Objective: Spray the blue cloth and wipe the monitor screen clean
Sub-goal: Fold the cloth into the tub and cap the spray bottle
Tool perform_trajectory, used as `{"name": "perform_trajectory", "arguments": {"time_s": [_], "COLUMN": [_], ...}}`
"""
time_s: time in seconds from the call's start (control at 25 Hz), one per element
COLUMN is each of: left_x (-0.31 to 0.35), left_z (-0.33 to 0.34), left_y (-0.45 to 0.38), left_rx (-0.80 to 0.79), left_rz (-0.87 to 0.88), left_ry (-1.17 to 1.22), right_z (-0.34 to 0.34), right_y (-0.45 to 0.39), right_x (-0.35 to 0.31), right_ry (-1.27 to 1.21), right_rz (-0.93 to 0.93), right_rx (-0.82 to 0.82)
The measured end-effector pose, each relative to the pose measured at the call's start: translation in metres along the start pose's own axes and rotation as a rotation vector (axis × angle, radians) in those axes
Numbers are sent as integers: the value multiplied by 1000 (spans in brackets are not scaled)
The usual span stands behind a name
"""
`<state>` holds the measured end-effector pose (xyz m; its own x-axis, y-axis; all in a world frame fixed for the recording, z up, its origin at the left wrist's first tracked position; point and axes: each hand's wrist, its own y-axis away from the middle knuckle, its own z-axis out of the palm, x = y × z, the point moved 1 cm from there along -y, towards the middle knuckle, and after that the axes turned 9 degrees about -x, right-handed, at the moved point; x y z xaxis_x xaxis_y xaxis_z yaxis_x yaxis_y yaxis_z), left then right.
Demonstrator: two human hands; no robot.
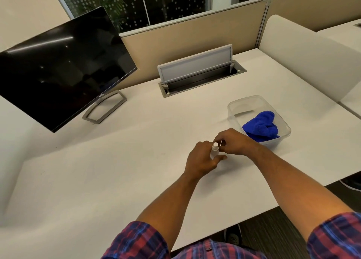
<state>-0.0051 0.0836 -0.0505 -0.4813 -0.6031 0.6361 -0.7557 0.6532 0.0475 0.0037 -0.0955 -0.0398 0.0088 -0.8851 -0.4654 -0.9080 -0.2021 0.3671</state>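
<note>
Gripping the small spray bottle (pixel 214 151) near the middle of the white desk (pixel 117 171), the left hand (pixel 201 161) had its fingers and thumb wrapped round the clear body, the bottle standing upright with its white nozzle showing on top, and the right hand (pixel 233 141) came over from the other side, fingers curled in at the nozzle and pinching something small and pale there, though what exactly was too tiny to tell. Just beside the right wrist sat a clear plastic container (pixel 234 106), and the blue cloth (pixel 260 127) lay crumpled inside it, bunched toward the nearer end. Over at the far left the Dell monitor (pixel 62 69) stood on its grey stand (pixel 105 108), screen dark and tilted, catching streaks of ceiling light, well apart from both hands. Behind the desk's centre a grey cable hatch (pixel 195 65) stood propped open against the beige partition (pixel 195 34), and plaid sleeves (pixel 140 241) showed rolled up at both forearms
</note>
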Motion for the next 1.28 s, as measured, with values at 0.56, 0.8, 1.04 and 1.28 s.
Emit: {"name": "perform_trajectory", "arguments": {"time_s": [0.56, 0.8, 1.04, 1.28], "left_x": [-70, -73, -73, -73], "left_z": [-47, -47, -44, -44], "left_y": [33, 32, 31, 30], "left_rx": [133, 9, -20, 2], "left_rz": [-338, -311, -305, -364], "left_ry": [-257, -210, -197, -91], "right_z": [38, 36, 44, 39], "right_y": [-35, -31, -31, -31], "right_x": [-26, -41, -44, -46], "right_ry": [-513, -1098, -1215, -1171], "right_rz": [-32, -207, -271, -273], "right_rx": [162, 162, 170, 137]}}
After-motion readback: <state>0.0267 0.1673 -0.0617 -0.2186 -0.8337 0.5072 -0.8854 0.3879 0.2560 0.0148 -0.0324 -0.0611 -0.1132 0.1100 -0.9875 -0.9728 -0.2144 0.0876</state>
